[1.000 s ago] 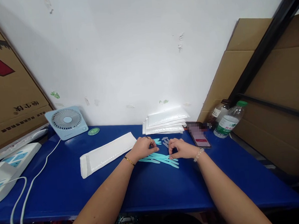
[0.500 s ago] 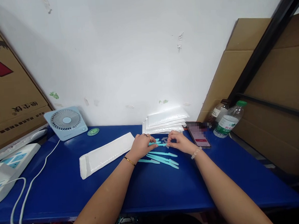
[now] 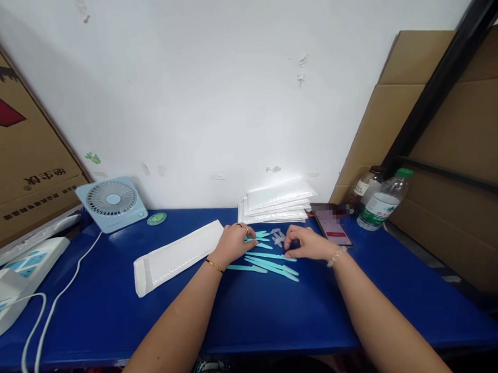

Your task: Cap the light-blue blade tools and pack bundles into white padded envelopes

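The desk [image 3: 281, 318] carries turquoise sticks [image 3: 277, 267] behind its front edge. Left hand [image 3: 235, 244]: grip indeterminable. Right hand [image 3: 309, 243]: grip narrowly parted.

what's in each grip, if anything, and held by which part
Can't tell: the left grip hides the left ends of turquoise sticks; the right grip is at the right end of another stick, perhaps pinching it.

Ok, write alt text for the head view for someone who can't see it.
A person's left hand and right hand bend over turquoise sticks and translucent pieces on a blue table. A white envelope lies left of them, a phone to the right, white packets stacked behind.
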Motion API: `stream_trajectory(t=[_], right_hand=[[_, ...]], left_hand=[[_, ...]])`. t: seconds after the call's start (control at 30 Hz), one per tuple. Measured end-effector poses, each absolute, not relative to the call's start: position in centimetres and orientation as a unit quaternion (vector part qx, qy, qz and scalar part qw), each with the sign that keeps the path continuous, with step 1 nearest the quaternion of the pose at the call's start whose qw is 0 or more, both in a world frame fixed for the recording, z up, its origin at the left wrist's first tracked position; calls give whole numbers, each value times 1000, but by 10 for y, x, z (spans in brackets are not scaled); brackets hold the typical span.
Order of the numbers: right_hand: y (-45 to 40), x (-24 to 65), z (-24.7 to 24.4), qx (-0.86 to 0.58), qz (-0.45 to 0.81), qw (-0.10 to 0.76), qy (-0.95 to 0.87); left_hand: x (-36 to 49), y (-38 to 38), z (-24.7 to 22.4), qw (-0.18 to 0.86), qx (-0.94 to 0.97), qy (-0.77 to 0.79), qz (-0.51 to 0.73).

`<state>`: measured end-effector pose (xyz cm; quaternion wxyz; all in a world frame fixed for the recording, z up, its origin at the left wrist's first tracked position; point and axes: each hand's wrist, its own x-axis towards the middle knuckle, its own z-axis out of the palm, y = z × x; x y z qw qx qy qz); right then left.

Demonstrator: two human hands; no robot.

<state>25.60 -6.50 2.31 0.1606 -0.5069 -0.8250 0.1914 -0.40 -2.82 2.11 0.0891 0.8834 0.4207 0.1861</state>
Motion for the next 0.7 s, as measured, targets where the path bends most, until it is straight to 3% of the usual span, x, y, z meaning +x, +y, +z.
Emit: stream_trajectory(t=[0.13,0.57,0.7], right_hand=[[-70,248,22,-499,201,98,-837],[-55,251,23,-523,128,240,-808],[-69,252,33,-492,194,169,-832]], left_hand=[[5,-36,20,123,914,358,145],[-9,-21,22,46,874,452,173],[-7,-27,24,85,888,419,168]])
